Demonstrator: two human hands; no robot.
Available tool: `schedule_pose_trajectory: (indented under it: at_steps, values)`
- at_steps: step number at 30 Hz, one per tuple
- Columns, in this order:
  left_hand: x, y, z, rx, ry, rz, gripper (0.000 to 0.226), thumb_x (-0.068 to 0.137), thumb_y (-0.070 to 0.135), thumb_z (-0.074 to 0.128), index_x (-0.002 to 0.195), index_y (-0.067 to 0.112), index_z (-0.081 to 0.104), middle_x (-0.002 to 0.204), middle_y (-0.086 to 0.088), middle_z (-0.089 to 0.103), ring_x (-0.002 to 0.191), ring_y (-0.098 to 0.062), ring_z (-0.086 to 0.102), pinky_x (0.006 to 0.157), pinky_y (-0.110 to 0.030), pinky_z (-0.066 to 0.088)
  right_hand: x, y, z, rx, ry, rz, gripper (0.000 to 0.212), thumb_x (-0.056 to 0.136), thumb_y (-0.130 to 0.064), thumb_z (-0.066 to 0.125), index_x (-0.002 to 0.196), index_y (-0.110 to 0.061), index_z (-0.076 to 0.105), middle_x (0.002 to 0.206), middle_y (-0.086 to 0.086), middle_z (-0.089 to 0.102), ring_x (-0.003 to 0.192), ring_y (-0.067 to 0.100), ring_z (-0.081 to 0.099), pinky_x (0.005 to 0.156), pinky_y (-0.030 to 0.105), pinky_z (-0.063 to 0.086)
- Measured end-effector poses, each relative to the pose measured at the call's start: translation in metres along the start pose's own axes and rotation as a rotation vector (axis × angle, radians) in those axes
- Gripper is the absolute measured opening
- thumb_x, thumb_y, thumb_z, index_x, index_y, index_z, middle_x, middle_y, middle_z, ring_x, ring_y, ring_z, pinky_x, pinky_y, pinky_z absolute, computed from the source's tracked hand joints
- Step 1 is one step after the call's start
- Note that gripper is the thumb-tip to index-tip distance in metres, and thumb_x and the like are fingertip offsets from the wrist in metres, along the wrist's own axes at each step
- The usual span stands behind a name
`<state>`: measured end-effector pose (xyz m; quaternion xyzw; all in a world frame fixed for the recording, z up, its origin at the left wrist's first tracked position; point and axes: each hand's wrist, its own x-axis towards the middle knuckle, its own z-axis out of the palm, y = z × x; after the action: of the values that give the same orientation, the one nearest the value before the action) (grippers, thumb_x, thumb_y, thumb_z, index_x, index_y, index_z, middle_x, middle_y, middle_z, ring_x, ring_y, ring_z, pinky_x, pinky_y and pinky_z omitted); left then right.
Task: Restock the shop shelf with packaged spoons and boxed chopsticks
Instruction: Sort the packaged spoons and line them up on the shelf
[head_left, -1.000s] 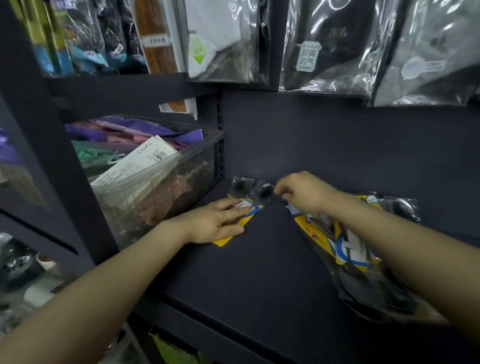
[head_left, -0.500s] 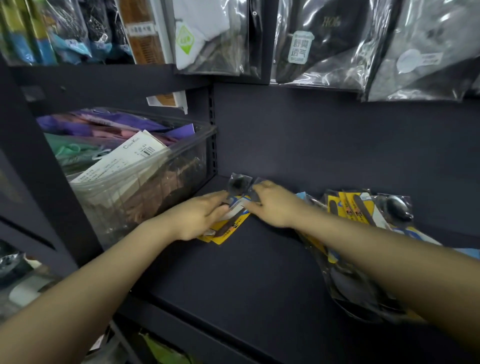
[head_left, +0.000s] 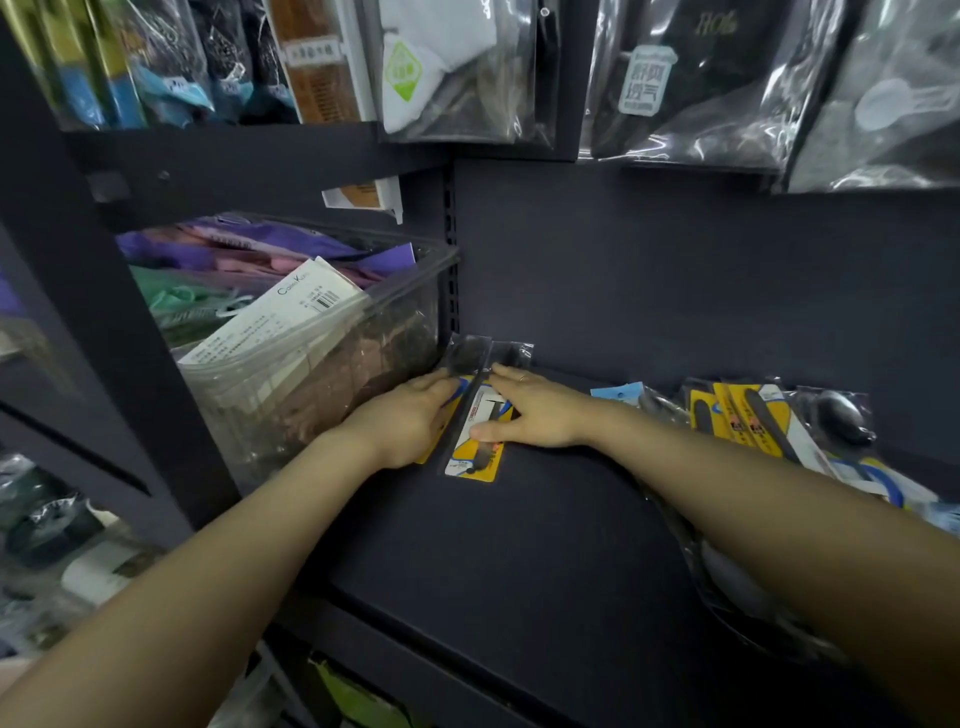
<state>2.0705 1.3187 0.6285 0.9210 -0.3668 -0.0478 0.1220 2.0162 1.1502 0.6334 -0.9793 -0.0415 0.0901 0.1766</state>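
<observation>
Both hands have slid back into the shelf's (head_left: 519, 561) left rear corner since a second ago: the left hand (head_left: 405, 421) and right hand (head_left: 530, 415) now lie flat, fingers spread, pressing two spoon packs (head_left: 475, 415) side by side beside the clear bin (head_left: 332, 374), gripping nothing. Looks like those two are basically placed, while the remaining spoon packs (head_left: 758, 415) wait piled to the right, and I can't spot any boxed chopsticks.

Yellow-and-blue spoon packets (head_left: 475, 447), dark shelf (head_left: 519, 561)
</observation>
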Motion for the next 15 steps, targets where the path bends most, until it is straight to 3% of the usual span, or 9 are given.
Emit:
schedule_pose_trajectory:
  at_steps: [3, 6, 10, 13, 14, 15]
  values:
    - [0.0, 0.012, 0.005, -0.085, -0.005, 0.034, 0.055, 0.095, 0.044, 0.029, 0.146, 0.026, 0.016, 0.156, -0.012, 0.013, 0.145, -0.021, 0.008, 0.117, -0.028, 0.006, -0.01, 0.0, -0.012, -0.019, 0.154, -0.028, 0.062, 0.09, -0.048, 0.047, 0.134, -0.005, 0.043, 0.144, 0.013, 0.041, 0.135, 0.025, 0.036, 0.109, 0.028, 0.03]
    - [-0.003, 0.023, 0.017, 0.038, -0.104, 0.048, 0.065, 0.085, 0.064, 0.027, 0.144, 0.041, 0.01, 0.157, -0.016, 0.004, 0.145, -0.026, -0.003, 0.119, -0.036, 0.0, -0.031, 0.016, -0.042, -0.078, 0.218, -0.032, 0.036, 0.091, -0.03, 0.054, 0.117, -0.007, 0.06, 0.121, 0.01, 0.063, 0.113, 0.023, 0.057, 0.096, 0.03, 0.042]
    - [-0.004, 0.016, 0.017, 0.09, -0.123, 0.096, 0.063, 0.089, 0.057, 0.036, 0.144, 0.04, 0.009, 0.158, -0.008, -0.006, 0.145, -0.02, -0.013, 0.118, -0.032, -0.005, -0.053, 0.049, -0.057, -0.243, 0.018, 0.105, 0.035, 0.089, -0.027, 0.056, 0.122, -0.015, 0.058, 0.126, 0.002, 0.06, 0.112, 0.018, 0.057, 0.093, 0.028, 0.042]
    - [-0.001, 0.005, 0.01, 0.08, -0.177, 0.106, 0.073, 0.079, 0.068, 0.032, 0.143, 0.042, 0.009, 0.158, -0.004, -0.006, 0.145, -0.017, -0.011, 0.117, -0.029, -0.005, -0.059, 0.06, -0.055, -0.136, -0.022, 0.158, 0.042, 0.09, -0.033, 0.054, 0.127, -0.016, 0.052, 0.128, 0.001, 0.057, 0.112, 0.017, 0.056, 0.095, 0.032, 0.043]
    - [-0.001, 0.002, 0.008, 0.086, -0.19, 0.115, 0.079, 0.071, 0.072, 0.028, 0.143, 0.043, 0.009, 0.158, -0.003, -0.005, 0.145, -0.016, -0.01, 0.117, -0.028, -0.004, -0.059, 0.062, -0.055, -0.099, 0.005, 0.171, 0.042, 0.09, -0.033, 0.055, 0.127, -0.014, 0.052, 0.122, 0.002, 0.059, 0.106, 0.01, 0.059, 0.091, 0.03, 0.046]
    - [0.0, 0.0, 0.006, 0.087, -0.199, 0.118, 0.084, 0.066, 0.075, 0.025, 0.142, 0.044, 0.01, 0.158, -0.002, -0.005, 0.145, -0.016, -0.01, 0.118, -0.029, -0.004, -0.059, 0.065, -0.054, -0.064, 0.024, 0.186, 0.039, 0.089, -0.031, 0.056, 0.123, -0.013, 0.054, 0.106, 0.001, 0.063, 0.089, -0.003, 0.064, 0.081, 0.025, 0.049]
